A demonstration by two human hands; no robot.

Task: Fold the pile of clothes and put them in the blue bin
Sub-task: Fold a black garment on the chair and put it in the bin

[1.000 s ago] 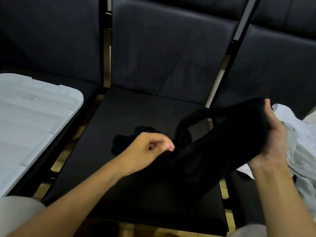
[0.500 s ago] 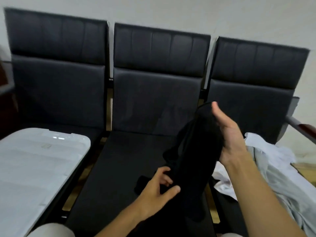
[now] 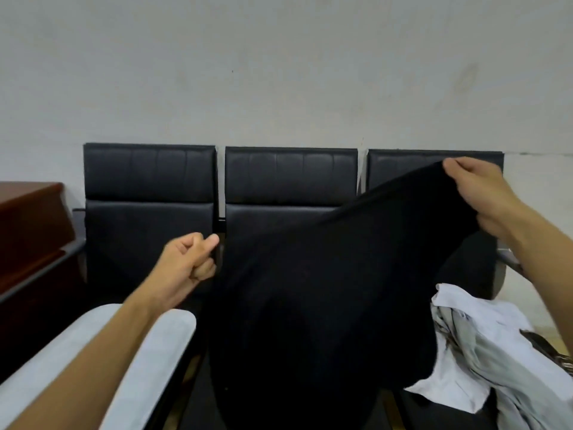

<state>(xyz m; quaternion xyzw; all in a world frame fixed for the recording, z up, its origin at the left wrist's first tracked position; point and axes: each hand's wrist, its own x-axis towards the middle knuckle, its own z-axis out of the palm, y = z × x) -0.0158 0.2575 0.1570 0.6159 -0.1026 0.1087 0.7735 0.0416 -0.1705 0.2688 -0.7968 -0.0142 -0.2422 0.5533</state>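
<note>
So both hands have the black garment up in the air, stretched over the middle seat. The right hand pinches its top corner, fingers curled round the edge, and the cloth slopes down and away from that grip. The left hand is lower, fist curled at the opposite edge, looks like it's pinching it. Pale clothes pile sits below the right grip, white lid under the left arm.
</note>
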